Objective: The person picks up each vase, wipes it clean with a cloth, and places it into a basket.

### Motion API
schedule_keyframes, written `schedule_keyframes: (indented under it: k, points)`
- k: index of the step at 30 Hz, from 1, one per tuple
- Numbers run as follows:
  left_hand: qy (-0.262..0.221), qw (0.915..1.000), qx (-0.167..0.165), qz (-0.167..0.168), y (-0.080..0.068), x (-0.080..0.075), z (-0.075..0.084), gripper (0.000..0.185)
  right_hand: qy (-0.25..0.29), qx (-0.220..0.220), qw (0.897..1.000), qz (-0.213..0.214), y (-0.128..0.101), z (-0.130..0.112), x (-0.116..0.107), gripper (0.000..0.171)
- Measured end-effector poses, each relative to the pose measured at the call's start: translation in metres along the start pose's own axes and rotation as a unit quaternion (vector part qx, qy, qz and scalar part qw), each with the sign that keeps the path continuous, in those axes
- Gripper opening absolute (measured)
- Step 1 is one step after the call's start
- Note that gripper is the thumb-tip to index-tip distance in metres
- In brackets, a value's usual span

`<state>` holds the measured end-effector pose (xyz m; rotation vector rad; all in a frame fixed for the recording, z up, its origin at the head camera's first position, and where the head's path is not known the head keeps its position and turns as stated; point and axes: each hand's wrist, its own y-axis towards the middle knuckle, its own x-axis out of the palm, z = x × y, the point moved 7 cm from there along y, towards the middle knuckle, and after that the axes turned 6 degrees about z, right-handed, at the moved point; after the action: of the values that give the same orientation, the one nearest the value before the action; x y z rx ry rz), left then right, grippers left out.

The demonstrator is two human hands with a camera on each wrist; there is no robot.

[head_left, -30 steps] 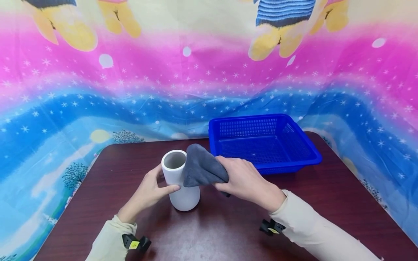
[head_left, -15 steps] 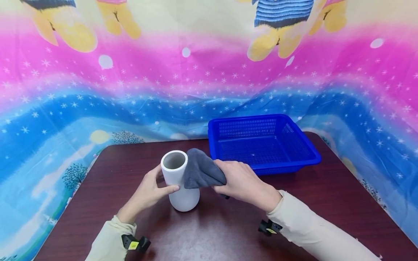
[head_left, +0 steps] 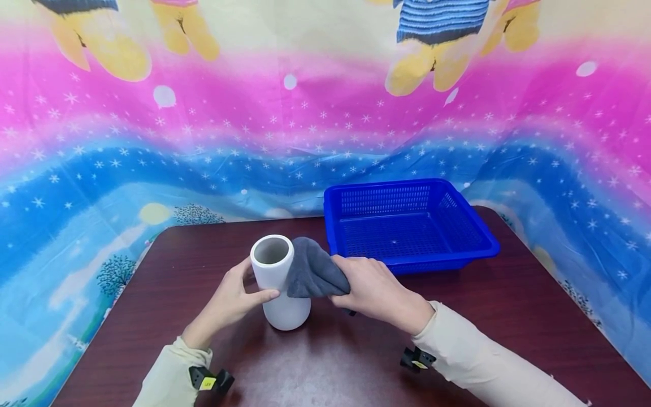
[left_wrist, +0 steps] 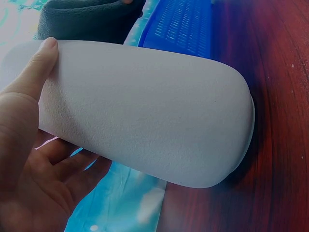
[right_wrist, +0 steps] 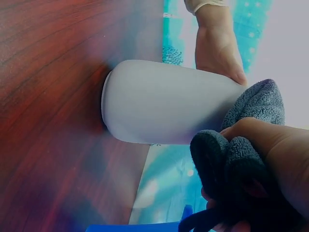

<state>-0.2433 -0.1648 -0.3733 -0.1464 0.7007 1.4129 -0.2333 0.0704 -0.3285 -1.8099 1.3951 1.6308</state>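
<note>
The left hand (head_left: 235,298) curls round the neck of the vase (head_left: 278,282), thumb in front and fingers behind, which braces it upright on the table (head_left: 356,362) against the push from the other side. The right hand (head_left: 373,288) is closed on a bunched grey cloth (head_left: 312,270), pressing it against the vase's upper right side just under the rim; the wad in the fist gives a thick pad to rub with. The vase stands near the table's middle, within reach of both arms. Just behind the right hand sits a blue basket (head_left: 478,226), close to the vase but apart from it. A bright printed sheet (head_left: 203,130) hangs behind
</note>
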Motion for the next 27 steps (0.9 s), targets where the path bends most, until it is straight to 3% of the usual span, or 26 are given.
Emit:
schedule_keyframes:
  k: [27]
  points:
    - [-0.01, 0.9999, -0.003, 0.003, 0.0, 0.0, 0.0, 0.067, 0.007, -0.006, 1.0, -0.01, -0.007, 0.001, 0.017, 0.031]
